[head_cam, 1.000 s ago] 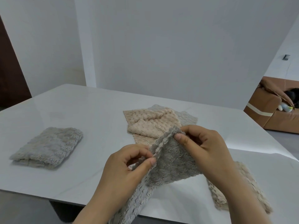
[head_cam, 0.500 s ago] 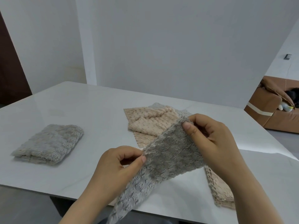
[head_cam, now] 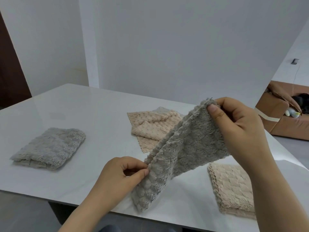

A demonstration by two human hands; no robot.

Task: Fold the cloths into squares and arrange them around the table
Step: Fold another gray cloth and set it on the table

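The left hand [head_cam: 123,178] sits low near the front edge of the white table [head_cam: 87,108], thumb and forefinger pinching one long edge of the grey cloth [head_cam: 187,148]. The right hand [head_cam: 239,129] is higher and farther right, its thumb pressing the cloth's top corner against curled fingers. The hands are well apart, and the cloth slants between them above the table, doubled lengthwise, with its lower end hanging

Five cloths show: the held one, a folded grey cloth [head_cam: 50,148] at the left, a folded beige cloth [head_cam: 234,190] at the right, a loose beige cloth [head_cam: 150,126] in the middle, and a grey edge [head_cam: 161,109] peeking from under it

The held cloth hides part of the loose beige one, and the right forearm crosses the folded beige one. A brown sofa [head_cam: 275,121] stands far right
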